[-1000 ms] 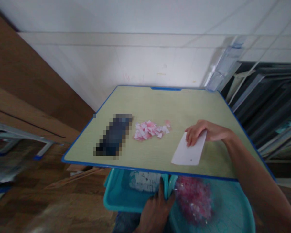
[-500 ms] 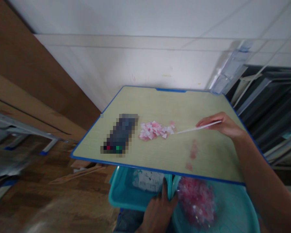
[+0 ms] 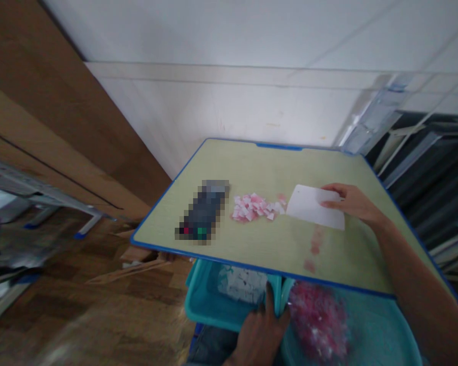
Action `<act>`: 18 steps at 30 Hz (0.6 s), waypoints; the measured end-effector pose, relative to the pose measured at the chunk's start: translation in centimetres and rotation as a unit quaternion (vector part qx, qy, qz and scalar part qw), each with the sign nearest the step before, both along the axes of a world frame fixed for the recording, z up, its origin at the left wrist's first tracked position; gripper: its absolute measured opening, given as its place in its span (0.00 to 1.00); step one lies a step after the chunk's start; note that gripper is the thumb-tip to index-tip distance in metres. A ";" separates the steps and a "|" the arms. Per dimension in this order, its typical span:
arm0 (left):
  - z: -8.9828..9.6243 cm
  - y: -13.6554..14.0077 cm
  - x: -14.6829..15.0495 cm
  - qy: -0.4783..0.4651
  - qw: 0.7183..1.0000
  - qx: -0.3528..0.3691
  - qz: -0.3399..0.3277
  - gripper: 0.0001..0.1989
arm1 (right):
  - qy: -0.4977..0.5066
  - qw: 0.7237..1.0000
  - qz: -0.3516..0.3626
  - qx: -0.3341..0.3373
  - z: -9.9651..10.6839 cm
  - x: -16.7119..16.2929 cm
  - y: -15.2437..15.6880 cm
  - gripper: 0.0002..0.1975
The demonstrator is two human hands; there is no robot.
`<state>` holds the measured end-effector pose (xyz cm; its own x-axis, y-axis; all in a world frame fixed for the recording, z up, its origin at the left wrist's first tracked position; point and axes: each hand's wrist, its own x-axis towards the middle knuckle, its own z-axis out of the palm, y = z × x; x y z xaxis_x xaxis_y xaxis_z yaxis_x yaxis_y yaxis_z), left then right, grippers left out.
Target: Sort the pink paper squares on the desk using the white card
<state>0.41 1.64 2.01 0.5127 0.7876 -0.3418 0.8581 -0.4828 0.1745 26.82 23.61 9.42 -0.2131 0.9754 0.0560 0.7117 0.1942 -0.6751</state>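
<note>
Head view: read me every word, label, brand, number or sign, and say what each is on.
No readable text anywhere.
Dark object on the table: pixelated, unreadable.
White card: no lettering visible, only a tiny dark spot.
Pink-and-white pieces: too small to tell.
White material in the left teal tub: dark marks, too blurred to read.

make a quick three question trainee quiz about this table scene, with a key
1. Which hand holds the white card: (a) left or (b) right?
2. True or false: the pink and white pieces lie between the card and the dark pixelated object.
3. Where is the left hand?

Key:
1. b, the right hand.
2. True.
3. By the teal tubs.
</note>
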 end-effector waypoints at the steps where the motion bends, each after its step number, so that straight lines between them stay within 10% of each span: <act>1: -0.1 0.0 0.0 0.000 1.000 0.001 0.000 0.21 | -0.040 0.998 -0.011 0.044 -0.2 -0.2 0.1 0.23; 5: -0.7 0.0 0.0 -0.005 1.000 0.002 -0.009 0.21 | -0.113 0.965 0.058 0.227 1.0 -5.6 -1.5 0.17; 11: -1.3 -0.5 0.1 -0.011 0.999 0.038 0.014 0.19 | -0.136 0.891 0.391 0.188 2.4 -19.4 -7.1 0.22; 18: -2.4 -0.7 0.5 -0.029 0.997 0.062 0.044 0.17 | -0.129 0.864 0.449 0.190 -0.7 -23.8 -7.8 0.30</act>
